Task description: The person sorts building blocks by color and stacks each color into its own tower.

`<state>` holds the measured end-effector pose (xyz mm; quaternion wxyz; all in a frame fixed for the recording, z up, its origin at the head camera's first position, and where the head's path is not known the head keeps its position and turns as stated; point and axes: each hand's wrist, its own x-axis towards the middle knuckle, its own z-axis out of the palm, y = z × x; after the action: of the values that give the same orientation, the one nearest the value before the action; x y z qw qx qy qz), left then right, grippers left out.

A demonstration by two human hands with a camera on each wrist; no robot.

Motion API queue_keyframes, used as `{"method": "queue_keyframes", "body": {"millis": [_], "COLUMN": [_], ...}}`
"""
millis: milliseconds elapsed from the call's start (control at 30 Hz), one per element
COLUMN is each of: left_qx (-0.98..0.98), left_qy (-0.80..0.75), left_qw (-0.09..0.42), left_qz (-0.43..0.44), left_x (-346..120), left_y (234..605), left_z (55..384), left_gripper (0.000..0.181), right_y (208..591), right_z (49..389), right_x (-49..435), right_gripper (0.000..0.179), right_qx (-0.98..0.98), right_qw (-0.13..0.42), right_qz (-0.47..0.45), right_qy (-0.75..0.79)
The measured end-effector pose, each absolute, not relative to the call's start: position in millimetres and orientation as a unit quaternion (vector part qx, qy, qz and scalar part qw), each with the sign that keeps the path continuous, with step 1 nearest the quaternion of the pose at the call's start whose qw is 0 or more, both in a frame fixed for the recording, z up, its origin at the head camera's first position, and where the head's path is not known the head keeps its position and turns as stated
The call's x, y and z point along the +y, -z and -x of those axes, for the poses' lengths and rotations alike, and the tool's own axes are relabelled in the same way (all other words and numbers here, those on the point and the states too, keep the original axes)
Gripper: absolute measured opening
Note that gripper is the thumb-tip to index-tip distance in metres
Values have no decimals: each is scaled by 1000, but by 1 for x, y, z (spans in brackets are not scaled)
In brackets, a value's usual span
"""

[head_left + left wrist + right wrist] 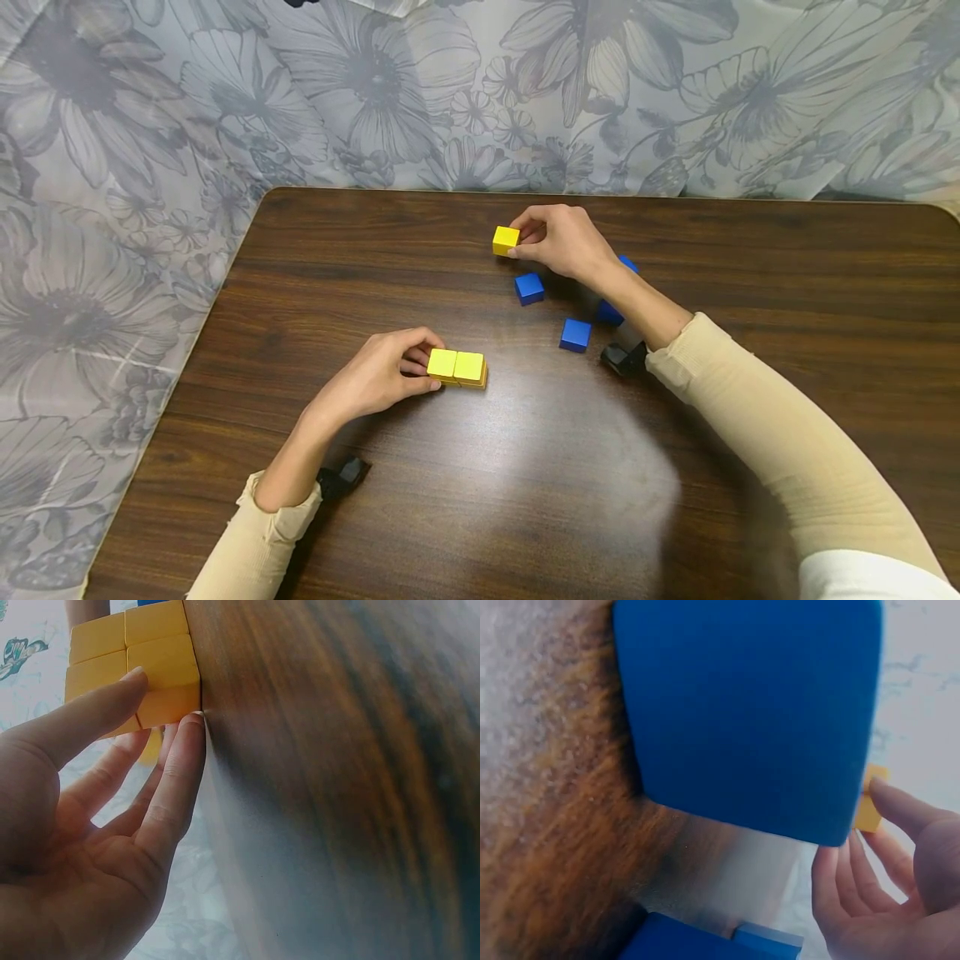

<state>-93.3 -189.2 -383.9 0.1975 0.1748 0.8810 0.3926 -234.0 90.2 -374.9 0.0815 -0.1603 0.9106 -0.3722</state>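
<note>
Yellow cubes [469, 367] stand stacked two wide and two high on the table. My left hand [382, 371] pinches the left end of this block; in the left wrist view the thumb presses one face of the yellow cubes [161, 679] and the fingers lie at the other side. Farther back, my right hand [566, 242] holds a single yellow cube [506, 240] between thumb and fingers. The right wrist view shows that cube [868, 814] partly hidden behind a large, near blue cube [750, 712]. Whether it touches the table I cannot tell.
One blue cube [528, 288] lies just in front of the right hand, another blue cube [575, 335] nearer me. Two more peek out beside the right forearm, partly covered. Floral cloth [472, 100] hangs behind the far edge of the brown wooden table [360, 250].
</note>
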Motion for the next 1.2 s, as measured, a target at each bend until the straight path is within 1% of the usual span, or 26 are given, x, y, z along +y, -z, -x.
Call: {"method": "queue_keyframes", "body": {"millis": [233,600,933,1200], "left_qx": [883,884,882,882], "left_qy": [-388,-387,-390,-388], "left_qw": [200,199,198,198], "left_qz": [-174,-173,-175,-178], "left_x": [-190,-189,-189,-189], "left_y": [385,384,384,383], "left_z": [93,92,92,93], "left_gripper": [38,38,37,37], "right_y": [370,362,350,345], "right_z": [224,201,181,170], "right_x": [95,96,89,87], "right_gripper": [31,32,30,32], "right_qx": [903,882,854,856], "right_qw": [78,59,57,42], "right_qz": [162,197,222,246], "right_qy": [391,424,468,453]}}
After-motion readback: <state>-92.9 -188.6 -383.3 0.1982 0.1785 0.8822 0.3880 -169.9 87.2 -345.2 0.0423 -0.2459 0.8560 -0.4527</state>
